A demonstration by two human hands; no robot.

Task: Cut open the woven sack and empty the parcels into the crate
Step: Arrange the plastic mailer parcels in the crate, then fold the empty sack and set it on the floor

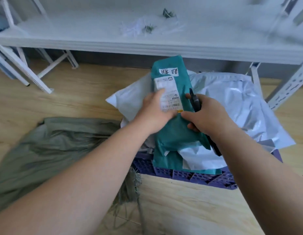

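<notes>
While both hands work over the purple crate [181,174], a teal parcel [172,102] is held above it, its white label facing up. Left hand [155,111] grips the parcel's left edge, thumb pressed onto the label. Right hand [210,114] is curled round a dark tool [195,101], seemingly a cutter, whose tip points away from the person; the same hand's fingers also rest against the parcel's right edge.

Inside the crate: large white poly parcels [232,106] heaped behind and right of the teal one, spilling over the crate's far and right rims. A second teal parcel [167,160] lies under the held one, draped over the crate's near rim. These piles hide most of the crate; only its near lattice wall shows.

Left of the crate, the olive woven sack [54,146] lies flat and slack on the wooden floor [181,209], its frayed cut edge touching the crate's near-left corner.

Beyond the crate, a white metal shelf [147,46] spans the view, with scraps of cut ties and olive fibre [150,28] on its deck. Its right post [286,85] stands just beside the white parcels.
</notes>
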